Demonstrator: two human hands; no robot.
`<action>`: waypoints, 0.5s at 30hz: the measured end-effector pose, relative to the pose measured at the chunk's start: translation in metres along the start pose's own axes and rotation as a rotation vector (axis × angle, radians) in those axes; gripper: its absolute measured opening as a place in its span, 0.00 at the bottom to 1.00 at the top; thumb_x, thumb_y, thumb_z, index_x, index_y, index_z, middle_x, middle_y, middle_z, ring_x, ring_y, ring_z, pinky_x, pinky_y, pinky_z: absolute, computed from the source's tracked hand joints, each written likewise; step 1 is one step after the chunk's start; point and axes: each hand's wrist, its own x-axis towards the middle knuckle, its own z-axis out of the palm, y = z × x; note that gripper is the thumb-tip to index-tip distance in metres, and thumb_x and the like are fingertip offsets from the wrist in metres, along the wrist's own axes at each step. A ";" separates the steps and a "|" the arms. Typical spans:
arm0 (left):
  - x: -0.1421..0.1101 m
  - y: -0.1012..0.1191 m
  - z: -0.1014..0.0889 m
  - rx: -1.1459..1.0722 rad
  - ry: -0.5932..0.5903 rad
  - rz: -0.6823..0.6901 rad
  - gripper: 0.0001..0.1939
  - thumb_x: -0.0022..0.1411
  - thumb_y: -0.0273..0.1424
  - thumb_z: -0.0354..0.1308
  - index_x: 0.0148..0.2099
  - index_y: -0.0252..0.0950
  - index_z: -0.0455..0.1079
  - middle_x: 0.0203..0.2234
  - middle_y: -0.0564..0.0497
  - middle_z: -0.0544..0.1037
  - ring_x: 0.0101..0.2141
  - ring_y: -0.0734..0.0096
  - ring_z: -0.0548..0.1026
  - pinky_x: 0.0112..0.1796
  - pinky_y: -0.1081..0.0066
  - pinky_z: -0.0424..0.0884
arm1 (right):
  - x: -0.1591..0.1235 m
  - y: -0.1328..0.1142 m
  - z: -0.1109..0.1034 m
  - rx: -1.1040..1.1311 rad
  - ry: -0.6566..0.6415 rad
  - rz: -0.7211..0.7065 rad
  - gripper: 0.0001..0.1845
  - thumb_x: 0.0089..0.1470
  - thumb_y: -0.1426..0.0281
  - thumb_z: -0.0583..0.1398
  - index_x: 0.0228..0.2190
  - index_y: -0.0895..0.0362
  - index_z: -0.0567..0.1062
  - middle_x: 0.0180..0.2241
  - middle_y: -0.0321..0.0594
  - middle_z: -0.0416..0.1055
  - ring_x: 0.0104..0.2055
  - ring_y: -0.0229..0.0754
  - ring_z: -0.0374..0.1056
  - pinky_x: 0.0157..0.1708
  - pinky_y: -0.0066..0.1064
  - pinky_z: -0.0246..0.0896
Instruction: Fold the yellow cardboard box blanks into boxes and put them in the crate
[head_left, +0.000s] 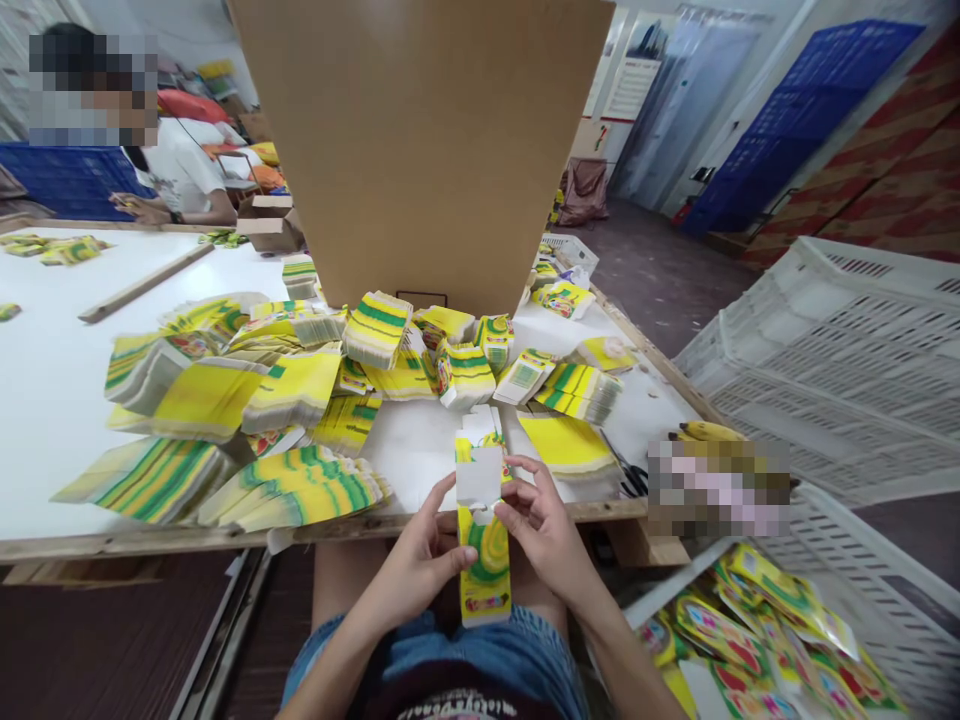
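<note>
Yellow-green carton (pixel 486 560) upright at near table edge, above lap, white flap open at top. Left hand (pixel 426 555) half-curled, thumb on carton's front, gripping left side. Right hand (pixel 536 520) partly closed, thumb and fingers pinching right side by flap. Flat carton stacks (pixel 292 488) spread left and beyond on white table (pixel 409 432). Scissors (pixel 634 480) right. Tall brown cardboard (pixel 435 150) behind stacks. Near right, white crate (pixel 892 560) with yellow packs (pixel 724 635). Co-worker (pixel 187 170) far left.
</note>
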 end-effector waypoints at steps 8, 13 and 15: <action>0.005 -0.006 -0.004 0.289 0.141 0.031 0.24 0.59 0.31 0.59 0.57 0.38 0.60 0.44 0.44 0.76 0.33 0.67 0.76 0.34 0.71 0.72 | 0.004 -0.008 -0.011 -0.071 -0.166 0.159 0.18 0.55 0.62 0.59 0.45 0.56 0.72 0.35 0.40 0.74 0.36 0.43 0.69 0.36 0.33 0.63; 0.006 -0.003 -0.002 0.211 0.053 0.029 0.23 0.62 0.29 0.56 0.59 0.40 0.58 0.51 0.44 0.72 0.44 0.63 0.75 0.44 0.68 0.70 | 0.009 -0.007 -0.007 -0.372 -0.079 0.148 0.18 0.48 0.73 0.60 0.43 0.54 0.70 0.22 0.28 0.66 0.23 0.36 0.60 0.24 0.26 0.52; 0.006 -0.002 -0.002 0.171 0.053 0.027 0.24 0.62 0.29 0.56 0.59 0.41 0.57 0.52 0.43 0.72 0.45 0.62 0.74 0.44 0.67 0.70 | 0.011 -0.006 -0.005 -0.386 -0.080 0.150 0.18 0.48 0.73 0.61 0.43 0.53 0.68 0.21 0.27 0.65 0.23 0.36 0.60 0.24 0.26 0.52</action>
